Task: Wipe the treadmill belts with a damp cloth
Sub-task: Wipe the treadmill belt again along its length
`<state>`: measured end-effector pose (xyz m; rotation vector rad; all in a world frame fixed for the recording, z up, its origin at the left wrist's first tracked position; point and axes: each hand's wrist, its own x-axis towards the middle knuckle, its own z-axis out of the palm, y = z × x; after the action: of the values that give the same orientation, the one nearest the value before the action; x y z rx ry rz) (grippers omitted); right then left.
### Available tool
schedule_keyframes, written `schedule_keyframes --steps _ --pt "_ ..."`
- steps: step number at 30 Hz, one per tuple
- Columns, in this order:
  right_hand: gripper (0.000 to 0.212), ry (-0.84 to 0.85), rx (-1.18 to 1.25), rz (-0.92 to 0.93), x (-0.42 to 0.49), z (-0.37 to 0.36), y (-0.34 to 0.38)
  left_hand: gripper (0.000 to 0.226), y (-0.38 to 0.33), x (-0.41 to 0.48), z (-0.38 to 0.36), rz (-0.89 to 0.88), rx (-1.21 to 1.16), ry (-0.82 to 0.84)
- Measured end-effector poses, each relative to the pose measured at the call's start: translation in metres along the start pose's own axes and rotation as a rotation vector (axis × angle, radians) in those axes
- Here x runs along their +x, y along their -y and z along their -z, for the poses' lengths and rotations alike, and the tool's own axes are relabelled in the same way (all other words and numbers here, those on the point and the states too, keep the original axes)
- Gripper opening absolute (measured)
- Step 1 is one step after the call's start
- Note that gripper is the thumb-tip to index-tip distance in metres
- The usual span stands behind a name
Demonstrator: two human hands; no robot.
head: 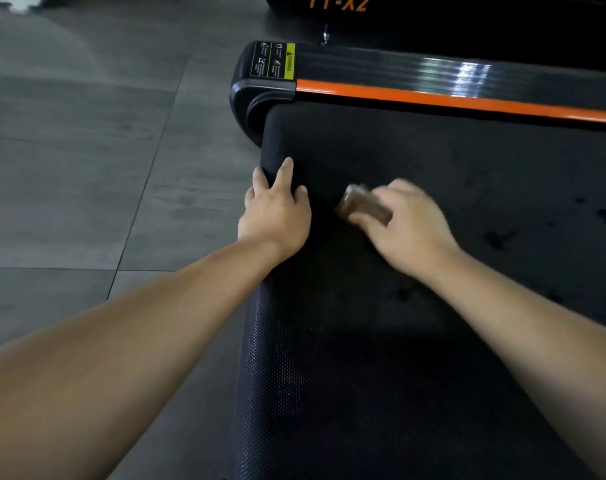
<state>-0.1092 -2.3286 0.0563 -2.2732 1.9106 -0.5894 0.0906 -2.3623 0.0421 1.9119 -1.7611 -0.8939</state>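
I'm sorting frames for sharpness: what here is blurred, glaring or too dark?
Head view: the right hand and the brown cloth it holds are motion-blurred; the left hand is sharper; glare streaks the side rail; the belt shows no texture in its dark middle.

We see the left hand (275,207) resting on the rounded end of the black belt (433,323), fingers laid over its edge. Just beside it, the right hand (410,225) holds a blurred brown cloth (362,204) against the belt. An orange-striped side rail (433,95) runs beyond.
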Motion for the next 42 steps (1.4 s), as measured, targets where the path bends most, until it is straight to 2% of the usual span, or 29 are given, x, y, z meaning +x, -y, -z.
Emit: schedule_keyframes --steps 2,4,6,8,10,13,15,18,20,22,25,26,30,32,35,37,40,42 --pt "0.032 -0.067 -0.06 -0.161 0.016 0.001 -0.012 0.057 0.001 -0.001 0.0 0.002 -0.014 0.006" --pt "0.033 -0.116 -0.059 -0.21 0.008 -0.005 -0.002 0.057 0.002 -0.001 0.0 0.002 -0.044 0.007" --pt "0.035 -0.088 0.003 -0.076 -0.025 -0.009 0.025 0.058 0.004 0.001 0.001 -0.011 -0.119 -0.008" --pt "0.037 0.012 0.102 0.051 -0.062 -0.006 0.041 0.056 0.007 -0.001 0.003 -0.04 -0.173 -0.046" --pt "0.039 0.032 0.077 0.095 -0.069 0.0 0.031 0.053 0.009 -0.011 0.003 -0.084 -0.15 -0.059" --pt "0.037 -0.074 -0.042 -0.091 -0.046 0.006 0.006 0.052 0.008 -0.038 0.0 -0.1 -0.054 0.014" --pt "0.036 -0.087 -0.011 -0.169 -0.055 0.003 0.014 0.054 0.01 -0.056 -0.003 -0.107 -0.007 0.03" --pt "0.036 0.043 0.147 0.046 -0.113 0.004 0.059 0.055 0.013 -0.066 -0.005 -0.125 0.008 0.012" --pt "0.036 0.137 0.191 0.144 -0.136 0.008 0.061 0.054 0.014 -0.069 -0.007 -0.136 0.051 -0.004" --pt "0.04 0.078 0.121 0.127 -0.121 0.013 0.043 0.055 0.012 -0.071 -0.008 -0.138 0.103 -0.002" --pt "0.037 -0.049 0.043 -0.051 -0.1 0.017 0.023 0.055 0.01 -0.072 -0.008 -0.132 0.144 0.013" --pt "0.035 -0.062 0.052 -0.058 -0.106 0.014 0.026 0.056 0.01 -0.072 -0.008 -0.134 0.152 0.01" --pt "0.035 0.132 0.197 0.162 -0.167 0.008 0.068 0.055 0.008 -0.071 -0.012 -0.147 0.199 -0.014" --pt "0.038 0.15 0.163 0.209 -0.162 0.009 0.058 0.056 0.008 -0.072 -0.013 -0.144 0.207 -0.013" --pt "0.034 -0.033 0.055 0.018 -0.123 0.017 0.023 0.057 0.01 -0.073 -0.012 -0.167 0.235 -0.007" --pt "0.029 -0.071 0.045 -0.094 -0.119 0.019 0.016 0.055 0.011 -0.071 -0.013 -0.237 0.27 -0.004" --pt "0.035 0.031 0.131 0.092 -0.155 0.019 0.046 0.053 0.01 -0.068 -0.015 -0.357 0.329 0.001" --pt "0.039 0.132 0.151 0.212 -0.171 0.019 0.048 0.054 0.011 -0.067 -0.016 -0.361 0.347 0.005"
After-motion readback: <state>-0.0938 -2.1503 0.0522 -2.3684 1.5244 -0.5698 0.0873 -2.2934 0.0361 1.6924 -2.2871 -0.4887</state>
